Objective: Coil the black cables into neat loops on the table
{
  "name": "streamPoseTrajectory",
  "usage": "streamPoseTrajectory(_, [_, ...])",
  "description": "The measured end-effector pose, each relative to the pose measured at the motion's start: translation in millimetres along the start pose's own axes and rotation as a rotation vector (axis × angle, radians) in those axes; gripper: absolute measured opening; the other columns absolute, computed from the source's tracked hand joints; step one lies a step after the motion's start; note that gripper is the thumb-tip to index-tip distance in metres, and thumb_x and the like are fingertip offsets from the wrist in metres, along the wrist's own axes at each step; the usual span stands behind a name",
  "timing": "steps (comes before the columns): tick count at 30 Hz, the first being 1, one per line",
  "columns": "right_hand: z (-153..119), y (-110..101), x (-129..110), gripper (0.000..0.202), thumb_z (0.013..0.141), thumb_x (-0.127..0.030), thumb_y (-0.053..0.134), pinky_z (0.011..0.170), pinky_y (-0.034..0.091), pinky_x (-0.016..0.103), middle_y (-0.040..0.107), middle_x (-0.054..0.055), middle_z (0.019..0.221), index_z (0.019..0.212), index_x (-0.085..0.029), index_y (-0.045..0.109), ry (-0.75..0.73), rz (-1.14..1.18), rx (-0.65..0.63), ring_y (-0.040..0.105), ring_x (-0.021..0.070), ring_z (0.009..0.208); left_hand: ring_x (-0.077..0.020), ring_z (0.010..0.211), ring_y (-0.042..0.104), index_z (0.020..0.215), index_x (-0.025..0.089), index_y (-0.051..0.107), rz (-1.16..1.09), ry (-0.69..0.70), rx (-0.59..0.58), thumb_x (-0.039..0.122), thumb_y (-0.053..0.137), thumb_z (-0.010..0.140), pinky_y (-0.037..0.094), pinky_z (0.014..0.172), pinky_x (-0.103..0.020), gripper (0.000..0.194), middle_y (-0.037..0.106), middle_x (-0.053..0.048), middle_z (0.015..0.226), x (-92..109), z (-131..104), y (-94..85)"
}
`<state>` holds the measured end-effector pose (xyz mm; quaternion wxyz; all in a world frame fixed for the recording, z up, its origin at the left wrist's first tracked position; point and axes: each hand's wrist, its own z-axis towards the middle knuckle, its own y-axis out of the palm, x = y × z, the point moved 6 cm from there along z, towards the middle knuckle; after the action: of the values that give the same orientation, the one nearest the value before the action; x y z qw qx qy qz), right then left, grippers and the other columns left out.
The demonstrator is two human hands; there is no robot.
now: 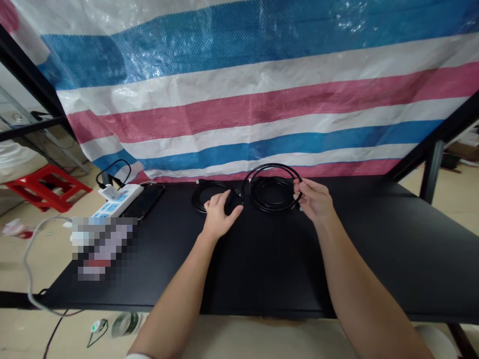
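Observation:
Two coils of black cable lie toward the back of the black tabletop. My left hand [219, 215] rests over the smaller left coil [200, 185], thumb apart from the fingers. A dark part between its thumb and fingers is too unclear to name. At the right coil [266, 205], my right hand [315, 199] is closed on raised loops of cable [272, 165] at their right side. These loops arch above the rest of the coil, and a strand runs from them down toward my left hand. Part of the left coil is hidden under my fingers.
On the left, a white power strip [127, 196] with a plugged-in adapter stands beside a black phone [148, 200]. A blurred-out item [108, 249] lies in front. A striped sheet [239, 109] hangs behind the black table [262, 279]. A red stool [56, 187] stands on the floor.

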<state>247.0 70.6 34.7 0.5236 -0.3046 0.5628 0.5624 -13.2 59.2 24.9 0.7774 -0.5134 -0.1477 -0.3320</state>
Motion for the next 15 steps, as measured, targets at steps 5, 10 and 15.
streamPoseTrajectory(5, [-5, 11, 0, 0.035, 0.043, -0.043, 0.085, 0.035, 0.028, 0.020, 0.057, -0.001, 0.053, 0.063, -0.019, 0.068, 0.002, 0.030, -0.060, 0.047, 0.0084, 0.045, -0.0235, 0.093, 0.063, 0.115, 0.019, 0.058, -0.160, 0.041, 0.023, 0.040, 0.058, 0.081, 0.046, 0.086, -0.040, 0.040, 0.068, -0.010, 0.096, 6, -3, 8.0])
streamPoseTrajectory(10, [-12, 30, 3, 0.034, 0.046, -0.041, 0.084, 0.035, 0.025, 0.020, 0.059, 0.000, 0.054, 0.068, -0.018, 0.071, 0.040, -0.014, -0.163, 0.046, 0.0079, 0.044, -0.0180, 0.073, 0.064, 0.106, 0.017, 0.060, -0.321, -0.038, 0.079, 0.030, 0.051, 0.084, 0.050, 0.070, -0.031, 0.027, 0.066, -0.007, 0.084, 5, -2, 12.0])
streamPoseTrajectory(15, [-9, 24, -4, 0.038, 0.058, -0.056, 0.070, 0.034, 0.024, 0.021, 0.068, 0.004, 0.065, 0.073, -0.021, 0.070, -0.048, 0.071, -0.119, 0.040, 0.0082, 0.041, -0.0129, 0.056, 0.056, 0.084, 0.017, 0.060, -0.481, -0.273, 0.195, 0.018, 0.044, 0.083, 0.046, 0.060, -0.026, 0.016, 0.057, 0.000, 0.062, -12, 2, 5.6])
